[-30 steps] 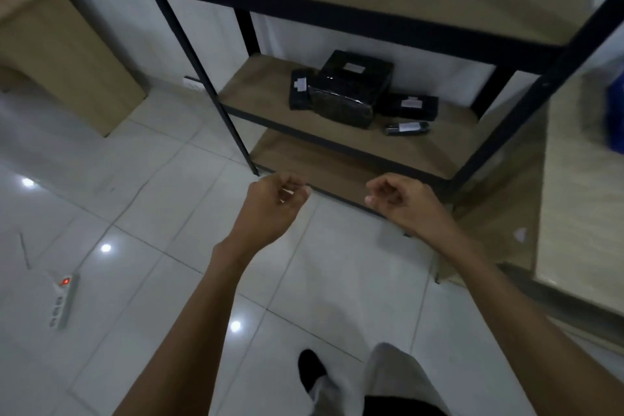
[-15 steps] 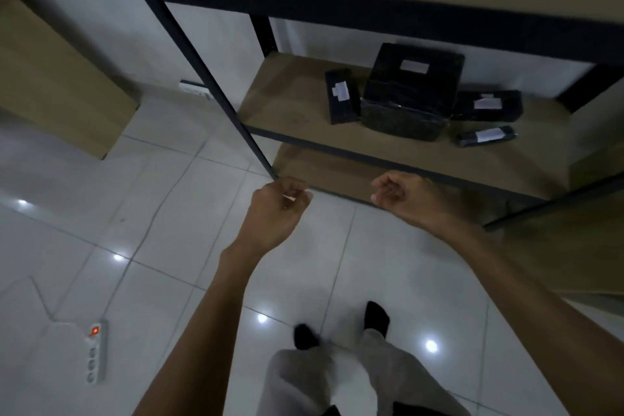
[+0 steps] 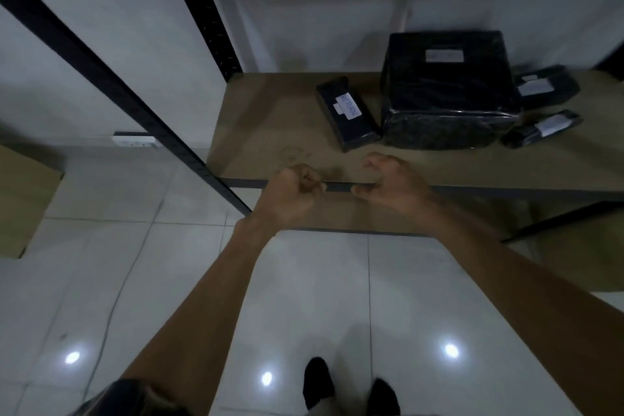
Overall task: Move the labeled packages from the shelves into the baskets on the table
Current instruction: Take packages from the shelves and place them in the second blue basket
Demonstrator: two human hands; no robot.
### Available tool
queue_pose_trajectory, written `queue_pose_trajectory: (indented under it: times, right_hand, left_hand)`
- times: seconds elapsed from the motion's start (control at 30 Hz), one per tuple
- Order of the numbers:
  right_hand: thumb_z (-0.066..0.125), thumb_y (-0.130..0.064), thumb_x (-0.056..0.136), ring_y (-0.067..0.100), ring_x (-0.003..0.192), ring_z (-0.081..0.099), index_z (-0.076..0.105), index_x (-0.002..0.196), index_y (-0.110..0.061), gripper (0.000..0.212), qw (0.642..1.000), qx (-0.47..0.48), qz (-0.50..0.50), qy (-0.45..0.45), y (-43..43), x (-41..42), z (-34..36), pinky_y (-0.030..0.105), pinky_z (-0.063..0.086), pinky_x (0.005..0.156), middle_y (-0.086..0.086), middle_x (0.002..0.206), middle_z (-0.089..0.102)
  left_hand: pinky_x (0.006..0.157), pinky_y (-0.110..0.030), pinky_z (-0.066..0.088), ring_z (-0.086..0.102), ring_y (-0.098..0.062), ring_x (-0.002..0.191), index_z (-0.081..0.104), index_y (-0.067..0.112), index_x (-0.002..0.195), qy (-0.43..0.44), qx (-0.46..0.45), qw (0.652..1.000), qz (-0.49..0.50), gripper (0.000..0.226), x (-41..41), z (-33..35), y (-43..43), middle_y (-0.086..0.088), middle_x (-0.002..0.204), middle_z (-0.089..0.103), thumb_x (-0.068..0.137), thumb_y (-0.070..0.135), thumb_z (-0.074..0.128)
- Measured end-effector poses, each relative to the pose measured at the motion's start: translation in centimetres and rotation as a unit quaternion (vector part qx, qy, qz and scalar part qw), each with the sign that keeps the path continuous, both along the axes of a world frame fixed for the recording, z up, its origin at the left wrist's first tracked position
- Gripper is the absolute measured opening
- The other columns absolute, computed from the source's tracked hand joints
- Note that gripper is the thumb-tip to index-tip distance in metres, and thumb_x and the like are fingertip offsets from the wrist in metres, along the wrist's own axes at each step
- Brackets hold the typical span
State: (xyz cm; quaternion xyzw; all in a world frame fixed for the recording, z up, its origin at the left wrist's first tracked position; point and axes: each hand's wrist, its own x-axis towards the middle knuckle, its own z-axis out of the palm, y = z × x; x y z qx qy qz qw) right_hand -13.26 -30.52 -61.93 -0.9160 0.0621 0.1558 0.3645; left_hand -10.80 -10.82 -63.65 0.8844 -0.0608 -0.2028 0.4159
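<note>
**Both hands empty at the shelf edge, four wrapped packages ahead**

You held your left hand and right hand side by side over the front edge of the brown shelf, near each other but apart. On the left hand the fingers were curled into a loose fist with the thumb against the forefinger. On the right they were bent in toward the palm with the thumb sticking out to the left. Neither hand held or touched anything.

All four packages sat on the right half of that shelf, beyond your hands, each wrapped in glossy black film and carrying a white label.

- The large box stood deepest and tallest, its label on top, too blurred to read.
- The flat package lay just beside its left face, label up, with blue handwriting you could not make out.
- The small package lay behind the box's right corner.
- The slim roll-shaped package lay in front of that one, near the box's right side.

A black upright post crossed the view on the left. Your feet in dark socks stood on the white tiled floor.
</note>
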Motion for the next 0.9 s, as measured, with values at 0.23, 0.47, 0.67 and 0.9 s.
queue_pose_trajectory:
  times: [0.23,0.47,0.67,0.9]
  right_hand:
    - [0.068,-0.04,0.08,0.028,0.116,0.051,0.041,0.135,-0.02,0.064,0.983,-0.11,-0.03,-0.143,1.7,5.9,-7.9,0.032,0.043,0.086,0.008,0.136,0.043]
    - [0.049,-0.062,0.085,0.038,0.116,0.05,0.027,0.141,-0.015,0.077,0.924,-0.268,-0.083,-0.262,2.1,10.5,-11.4,0.043,0.046,0.086,0.02,0.142,0.034]
    - [0.053,-0.051,0.087,0.034,0.114,0.051,0.041,0.132,-0.008,0.063,0.901,-0.298,-0.125,-0.289,2.1,12.2,-12.8,0.037,0.043,0.084,0.017,0.129,0.05]
    - [0.069,-0.042,0.078,0.03,0.113,0.05,0.048,0.133,-0.019,0.062,0.861,-0.22,-0.045,-0.456,1.4,10.6,-14.8,0.036,0.044,0.09,0.002,0.138,0.047]
  left_hand:
    - [0.104,-0.046,0.037,0.045,-0.03,0.125,0.056,0.016,0.126,-0.177,0.155,0.971,-0.045,0.05,7.0,-10.6,0.7,-0.009,0.137,0.049,0.087,0.047,0.059]
    - [0.107,-0.044,0.03,0.044,-0.021,0.129,0.058,0.021,0.123,-0.377,0.213,0.901,0.002,0.068,9.1,-15.7,0.9,-0.003,0.138,0.051,0.081,0.07,0.035]
    - [0.098,-0.041,0.042,0.056,-0.019,0.113,0.064,0.023,0.111,-0.465,0.19,0.863,0.054,0.061,9.4,-17.0,0.7,0.003,0.124,0.062,0.08,0.069,0.039]
    - [0.098,-0.039,0.039,0.048,-0.027,0.125,0.038,0.022,0.141,-0.482,0.174,0.853,0.097,0.087,8.9,-17.2,0.5,-0.007,0.145,0.045,0.076,0.079,0.03]
